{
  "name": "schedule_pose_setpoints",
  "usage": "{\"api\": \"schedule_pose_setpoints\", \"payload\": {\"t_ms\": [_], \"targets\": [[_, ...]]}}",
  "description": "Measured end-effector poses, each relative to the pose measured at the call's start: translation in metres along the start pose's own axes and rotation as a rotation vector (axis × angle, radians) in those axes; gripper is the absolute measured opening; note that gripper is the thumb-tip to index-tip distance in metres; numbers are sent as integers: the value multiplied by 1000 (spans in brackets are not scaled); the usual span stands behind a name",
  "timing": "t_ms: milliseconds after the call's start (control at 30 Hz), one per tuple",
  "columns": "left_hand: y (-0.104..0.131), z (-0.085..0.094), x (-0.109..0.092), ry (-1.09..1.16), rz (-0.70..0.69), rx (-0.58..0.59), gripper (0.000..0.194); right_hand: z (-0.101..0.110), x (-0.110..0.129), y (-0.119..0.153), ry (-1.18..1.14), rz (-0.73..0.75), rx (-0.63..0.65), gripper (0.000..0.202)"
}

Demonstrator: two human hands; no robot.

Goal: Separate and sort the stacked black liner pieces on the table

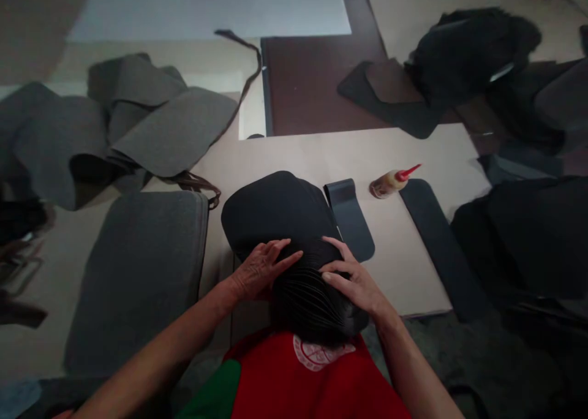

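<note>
A stack of thin black sheets (280,207) lies at the table's near edge, its closer end bent down toward me. Its sheet edges fan out in fine ridges between my hands. My left hand (264,267) grips the stack from the left side, fingers reaching over the top. From the right, my right hand (350,278) holds the same bent end with curled fingers. Both thumbs are hard to make out. Just right of the stack lies a folded black strip (351,217). Beyond it, a small bottle with a red nozzle (388,183) rests on its side.
Grey felt-like pieces (169,128) are heaped at the left, above a neat stack of grey sheets (142,272). A long dark strip (441,247) lies at right. Black piles (473,57) and dark pieces (533,235) cover the right side. Brown cord (250,82) trails across the back.
</note>
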State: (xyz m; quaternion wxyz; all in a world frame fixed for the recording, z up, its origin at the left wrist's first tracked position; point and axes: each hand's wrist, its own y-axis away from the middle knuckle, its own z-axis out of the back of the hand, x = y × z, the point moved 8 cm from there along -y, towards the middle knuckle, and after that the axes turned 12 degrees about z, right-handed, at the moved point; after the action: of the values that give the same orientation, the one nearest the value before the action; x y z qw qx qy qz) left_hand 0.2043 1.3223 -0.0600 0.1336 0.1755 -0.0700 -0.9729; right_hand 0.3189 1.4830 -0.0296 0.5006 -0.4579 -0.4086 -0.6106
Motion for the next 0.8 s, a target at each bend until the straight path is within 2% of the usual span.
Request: {"api": "schedule_pose_setpoints", "payload": {"t_ms": [167,333,433,633,800], "targets": [[0,-1,0,2,8,9,108,-2,-3,-3,22,20,-26,17],[-1,-3,2,4,21,34,110,-1,0,-2,135,114,-128,22],[-1,0,1,-2,24,48,109,-3,3,1,163,123,-99,21],[-3,2,-1,-14,29,71,109,-6,3,4,49,45,43,22],[-3,0,0,-14,32,75,112,-4,-1,3,20,30,29,23]]}}
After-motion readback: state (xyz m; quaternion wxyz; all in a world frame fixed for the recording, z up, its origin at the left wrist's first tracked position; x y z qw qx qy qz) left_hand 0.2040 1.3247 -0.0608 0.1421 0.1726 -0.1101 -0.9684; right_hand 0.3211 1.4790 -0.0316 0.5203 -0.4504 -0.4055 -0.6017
